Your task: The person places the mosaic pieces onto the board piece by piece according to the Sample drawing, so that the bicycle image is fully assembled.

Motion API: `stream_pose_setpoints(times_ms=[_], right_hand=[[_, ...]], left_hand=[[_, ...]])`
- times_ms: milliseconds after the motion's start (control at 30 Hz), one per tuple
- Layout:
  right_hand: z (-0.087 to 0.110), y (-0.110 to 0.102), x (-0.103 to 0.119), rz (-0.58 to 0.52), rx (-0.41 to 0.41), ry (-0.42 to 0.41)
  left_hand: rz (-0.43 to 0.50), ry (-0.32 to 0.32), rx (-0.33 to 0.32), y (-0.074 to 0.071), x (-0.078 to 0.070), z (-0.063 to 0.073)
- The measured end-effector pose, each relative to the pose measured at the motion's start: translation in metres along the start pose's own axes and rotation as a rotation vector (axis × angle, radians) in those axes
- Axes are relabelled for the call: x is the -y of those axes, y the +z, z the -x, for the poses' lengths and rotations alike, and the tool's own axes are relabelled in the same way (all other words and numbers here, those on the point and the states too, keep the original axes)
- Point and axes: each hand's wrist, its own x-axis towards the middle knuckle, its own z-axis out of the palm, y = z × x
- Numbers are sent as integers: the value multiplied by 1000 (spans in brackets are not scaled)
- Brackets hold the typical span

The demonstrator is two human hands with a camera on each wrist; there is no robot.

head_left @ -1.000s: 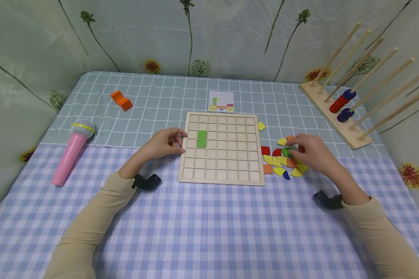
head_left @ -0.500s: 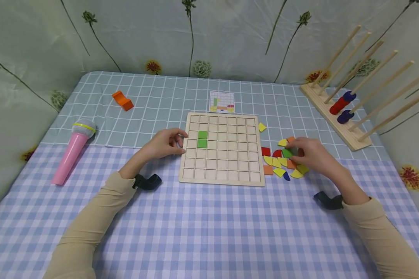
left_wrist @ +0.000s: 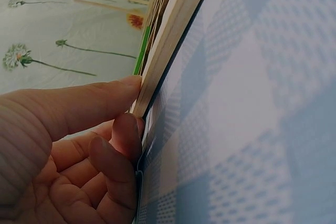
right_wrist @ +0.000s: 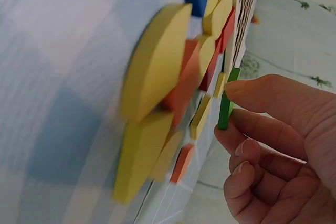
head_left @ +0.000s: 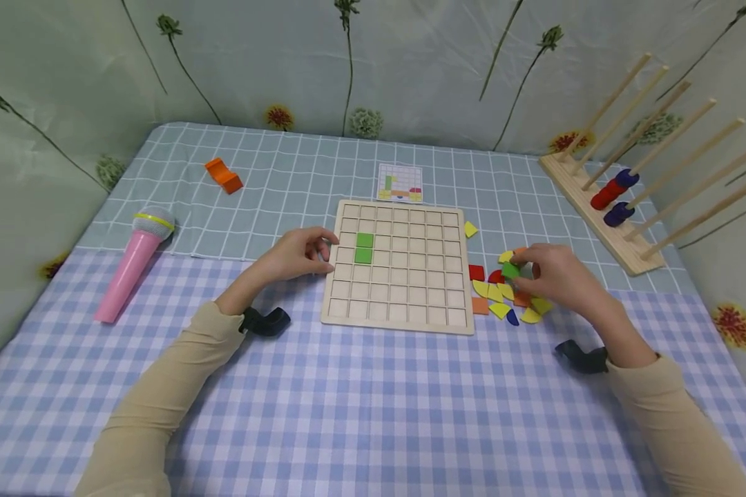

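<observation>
My right hand (head_left: 558, 275) pinches a green square tile (head_left: 510, 270) between thumb and fingertips, over a loose group of tiles. In the right wrist view the tile (right_wrist: 227, 100) stands on edge in the grip, with the other fingers curled below. My left hand (head_left: 288, 255) touches the left edge of a wooden grid board (head_left: 410, 276) with thumb and fingertips spread apart. The left wrist view has the thumb (left_wrist: 89, 103) right against the board's side (left_wrist: 165, 51). Two green square tiles (head_left: 363, 255) lie one above the other in the board's cells, towards the left.
Right of the board lie yellow quarter-round tiles (head_left: 481, 288), red tiles (head_left: 476, 273), orange squares (head_left: 480, 306) and a blue piece (head_left: 512, 317). A pattern card (head_left: 400, 182) sits behind the board. Around stand a peg rack (head_left: 597, 210), a pink microphone (head_left: 127, 276) and an orange block (head_left: 224, 176).
The right hand has picked up the green tile from among the loose tiles and tilts it. The left hand stays at the board's edge. The head view has shifted slightly.
</observation>
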Motion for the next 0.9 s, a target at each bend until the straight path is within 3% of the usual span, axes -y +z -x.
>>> stream_pose_setpoints(times_ms=[233, 500, 900], right_hand=[[-6, 4, 19, -11, -15, -21], [-17, 12, 43, -33, -72, -160], [-35, 22, 71, -51, -106, -274]], left_hand=[[-2, 4, 1, -1, -2, 0], [0, -5, -8, -1, -3, 2], [4, -1, -12, 1, -3, 1]])
